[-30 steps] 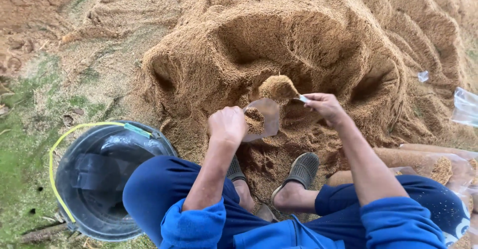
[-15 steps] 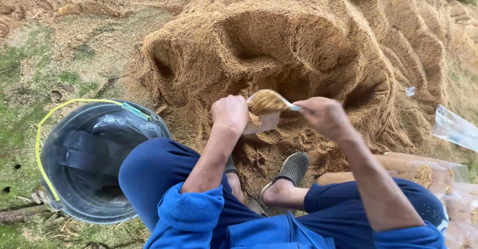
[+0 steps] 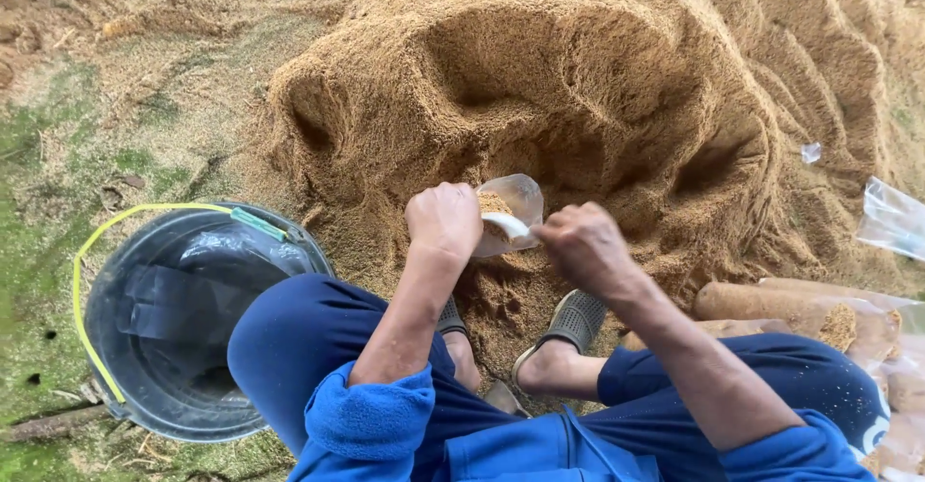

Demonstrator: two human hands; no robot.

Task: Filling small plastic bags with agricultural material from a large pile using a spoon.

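1. Two hands meet over a clear plastic bag [image 3: 509,214] in front of the big heap of brown husk [image 3: 540,87]. The left hand [image 3: 445,220] is clenched on the bag's mouth; the right hand [image 3: 584,247] grasps a small white scoop [image 3: 505,224] tipped into it.
2. Judging by the fill, the bag holds only a little husk, so most of the filling is left.
3. Several packed, sausage-shaped bags [image 3: 771,307] lie at the right, done.
4. One black bucket [image 3: 183,323] with a yellow handle stands at the left knee, with no husk visible in it.
5. Underfoot is bare, mossy ground [image 3: 48,183] outdoors; sandalled feet [image 3: 568,328] rest against the heap.
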